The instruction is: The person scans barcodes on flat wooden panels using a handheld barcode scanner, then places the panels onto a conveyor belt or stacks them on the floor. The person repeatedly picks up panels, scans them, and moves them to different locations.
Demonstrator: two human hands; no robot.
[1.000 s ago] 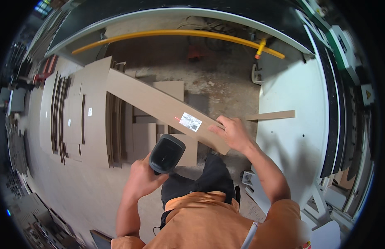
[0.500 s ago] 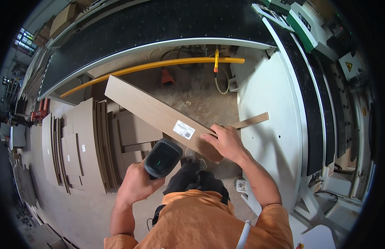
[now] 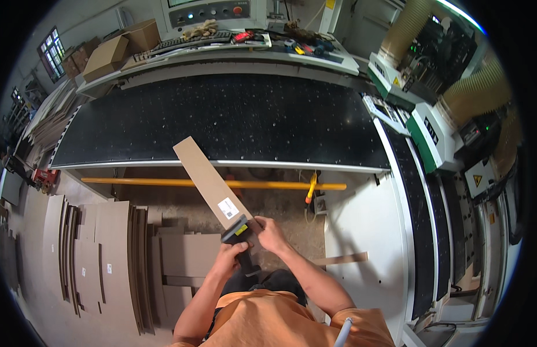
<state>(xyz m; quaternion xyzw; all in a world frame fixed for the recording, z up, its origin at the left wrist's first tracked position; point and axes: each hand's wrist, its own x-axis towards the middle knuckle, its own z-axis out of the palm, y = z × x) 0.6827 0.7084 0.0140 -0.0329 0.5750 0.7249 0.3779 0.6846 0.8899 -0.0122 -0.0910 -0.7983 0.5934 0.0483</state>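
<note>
My left hand is wrapped round the grip of a dark handheld barcode scanner. The scanner's head overlaps the near end of a long, narrow light-brown board, close to a white label with a printed code. My right hand grips the board by its near right edge; some of the fingers are hidden behind it. From there the board slants up and to the left, and its far end appears over the front edge of a black machine bed.
Brown panels stand stacked at left, some labelled. A yellow bar runs below the bed; a yellow tool hangs by it. White machine housing fills the right. A keyboard and cardboard boxes sit behind the bed.
The view has tilted up, showing more of the bed and the control panel. The scanner has come up against the board beside the label, and the board points more steeply away from me.
</note>
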